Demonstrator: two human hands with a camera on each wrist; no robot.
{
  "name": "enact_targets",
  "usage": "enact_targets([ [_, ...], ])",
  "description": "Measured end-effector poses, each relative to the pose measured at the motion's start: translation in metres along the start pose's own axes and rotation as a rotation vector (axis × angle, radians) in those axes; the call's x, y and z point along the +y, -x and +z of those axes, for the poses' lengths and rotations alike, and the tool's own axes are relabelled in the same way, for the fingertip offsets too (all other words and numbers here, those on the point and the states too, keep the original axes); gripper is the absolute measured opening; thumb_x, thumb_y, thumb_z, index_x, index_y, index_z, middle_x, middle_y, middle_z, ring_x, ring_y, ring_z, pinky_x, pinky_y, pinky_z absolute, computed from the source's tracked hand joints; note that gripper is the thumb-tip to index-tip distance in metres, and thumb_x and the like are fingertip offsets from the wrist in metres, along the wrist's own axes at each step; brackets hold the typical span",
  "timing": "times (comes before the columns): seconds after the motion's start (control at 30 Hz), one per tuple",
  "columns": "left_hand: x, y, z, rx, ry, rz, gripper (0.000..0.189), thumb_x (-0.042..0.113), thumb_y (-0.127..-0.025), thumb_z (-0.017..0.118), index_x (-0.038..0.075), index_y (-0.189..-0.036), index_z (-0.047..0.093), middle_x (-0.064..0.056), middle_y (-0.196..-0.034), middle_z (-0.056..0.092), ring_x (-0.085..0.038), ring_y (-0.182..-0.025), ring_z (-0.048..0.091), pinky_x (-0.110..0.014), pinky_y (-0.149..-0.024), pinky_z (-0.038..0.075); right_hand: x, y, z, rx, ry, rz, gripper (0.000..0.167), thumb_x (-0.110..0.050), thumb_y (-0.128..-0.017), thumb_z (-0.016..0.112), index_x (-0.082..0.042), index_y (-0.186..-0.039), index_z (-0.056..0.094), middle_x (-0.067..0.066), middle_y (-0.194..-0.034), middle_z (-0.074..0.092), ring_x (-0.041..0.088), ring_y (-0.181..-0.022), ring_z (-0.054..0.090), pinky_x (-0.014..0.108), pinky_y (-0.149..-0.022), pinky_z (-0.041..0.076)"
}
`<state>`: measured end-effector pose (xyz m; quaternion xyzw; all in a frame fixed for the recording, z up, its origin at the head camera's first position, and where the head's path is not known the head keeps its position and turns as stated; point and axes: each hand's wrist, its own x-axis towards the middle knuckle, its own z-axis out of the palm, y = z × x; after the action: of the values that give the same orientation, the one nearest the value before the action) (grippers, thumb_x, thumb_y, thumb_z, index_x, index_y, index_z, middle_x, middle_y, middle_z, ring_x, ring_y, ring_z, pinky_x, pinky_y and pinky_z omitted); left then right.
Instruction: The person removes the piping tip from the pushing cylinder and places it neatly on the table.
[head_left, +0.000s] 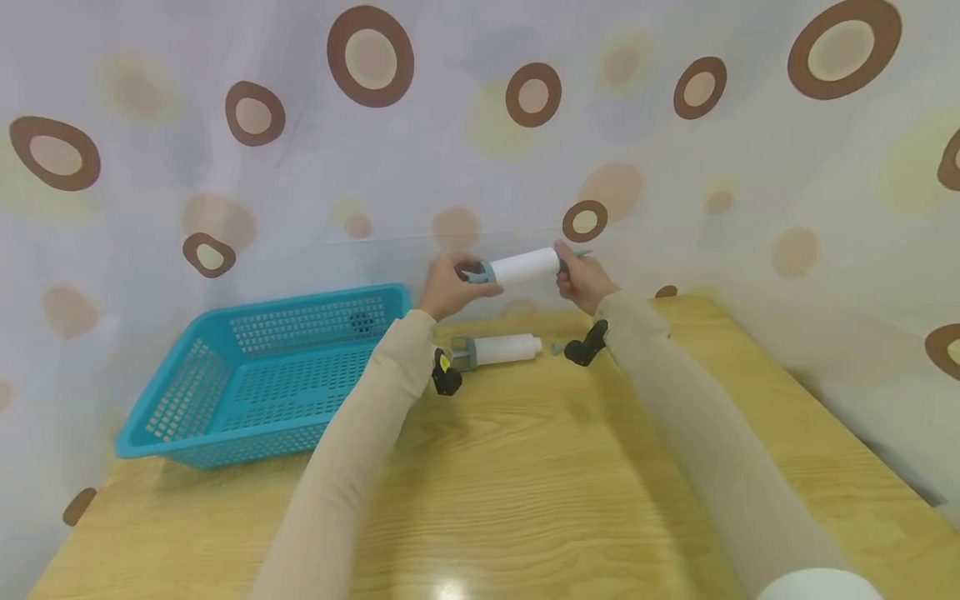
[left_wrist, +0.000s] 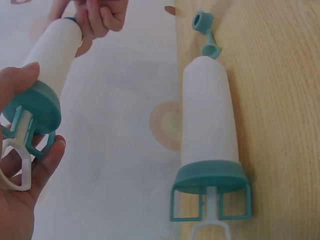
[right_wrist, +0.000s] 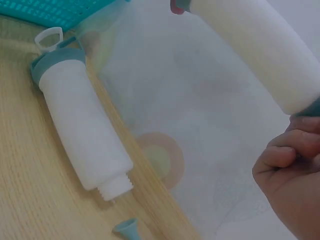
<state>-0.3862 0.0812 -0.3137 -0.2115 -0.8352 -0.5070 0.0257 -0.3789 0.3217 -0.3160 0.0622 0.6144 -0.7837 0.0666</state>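
Above the far edge of the table, both hands hold up a large white plastic syringe [head_left: 525,267] with teal ends, tilted slightly up to the right. My left hand [head_left: 447,287] grips its plunger end, thumb on the barrel beside the teal collar [left_wrist: 37,107] and fingers around the handles. At the other end, the curled fingers of my right hand [head_left: 588,282] pinch the teal nozzle [head_left: 583,252]. A second syringe [head_left: 506,348] lies on the table below, its threaded tip bare. Just off that tip lies a loose teal nozzle piece [right_wrist: 127,229].
A blue perforated plastic basket [head_left: 300,300] stands on the left of the wooden table [head_left: 510,500]. Behind the table hangs a pale curtain [head_left: 450,167] with brown rings. Small black devices [head_left: 447,375] are strapped at both wrists.
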Motion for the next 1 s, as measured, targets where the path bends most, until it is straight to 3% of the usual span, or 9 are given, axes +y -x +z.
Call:
enact_targets([
  [0.17, -0.014, 0.006, 0.002, 0.028, 0.065, -0.069, 0.047, 0.023, -0.074, 0.084, 0.003, -0.113, 0.067, -0.011, -0.112, 0.065, -0.026, -0.09, 0.063, -0.035, -0.075, 0.057, 0.004, 0.006, 0.004, -0.064, 0.004, -0.043, 0.033, -0.034, -0.101, 0.048, -0.009, -0.079, 0.046, -0.006, -0.048, 0.032, 0.008, -0.044, 0.027, 0.019, -0.046, 0.024],
  [0.37, -0.02, 0.007, 0.003, 0.004, 0.087, -0.115, 0.048, 0.021, -0.073, 0.084, 0.002, -0.112, 0.066, -0.011, -0.113, 0.066, -0.037, -0.092, 0.066, -0.035, -0.073, 0.057, 0.012, 0.005, 0.0, -0.103, -0.017, -0.077, 0.034, -0.03, -0.102, 0.046, -0.011, -0.074, 0.048, -0.006, -0.049, 0.034, 0.008, -0.047, 0.028, 0.02, -0.048, 0.025],
  [0.6, -0.017, 0.008, 0.002, -0.013, 0.129, -0.114, 0.042, 0.017, -0.074, 0.082, -0.002, -0.106, 0.066, -0.02, -0.101, 0.068, -0.045, -0.092, 0.064, -0.052, -0.079, 0.056, 0.027, 0.0, -0.006, -0.145, -0.097, -0.095, 0.029, -0.029, -0.101, 0.046, -0.012, -0.078, 0.048, -0.006, -0.055, 0.036, 0.006, -0.049, 0.03, 0.017, -0.049, 0.025],
  [0.73, -0.019, 0.009, 0.003, 0.0, 0.165, -0.137, 0.038, 0.016, -0.075, 0.08, -0.002, -0.105, 0.066, -0.019, -0.096, 0.069, -0.044, -0.092, 0.064, -0.051, -0.077, 0.057, 0.034, -0.001, -0.009, -0.175, -0.122, -0.112, 0.027, -0.027, -0.101, 0.047, -0.015, -0.077, 0.043, -0.007, -0.061, 0.04, 0.005, -0.053, 0.034, 0.014, -0.051, 0.029],
  [0.87, -0.021, 0.009, 0.004, -0.011, 0.201, -0.143, 0.037, 0.015, -0.074, 0.08, -0.002, -0.104, 0.067, -0.021, -0.096, 0.07, -0.046, -0.092, 0.065, -0.043, -0.069, 0.059, 0.038, -0.002, -0.014, -0.213, -0.157, -0.119, 0.026, -0.022, -0.102, 0.044, -0.016, -0.077, 0.048, -0.007, -0.063, 0.045, 0.004, -0.056, 0.038, 0.014, -0.054, 0.031],
  [1.0, -0.021, 0.008, 0.007, -0.016, 0.197, -0.137, 0.034, 0.014, -0.074, 0.081, -0.001, -0.101, 0.067, -0.02, -0.1, 0.069, -0.042, -0.09, 0.066, -0.042, -0.069, 0.059, 0.036, -0.002, -0.018, -0.227, -0.216, -0.059, 0.023, -0.02, -0.103, 0.042, -0.016, -0.084, 0.054, -0.005, -0.068, 0.047, 0.005, -0.06, 0.04, 0.015, -0.057, 0.033],
])
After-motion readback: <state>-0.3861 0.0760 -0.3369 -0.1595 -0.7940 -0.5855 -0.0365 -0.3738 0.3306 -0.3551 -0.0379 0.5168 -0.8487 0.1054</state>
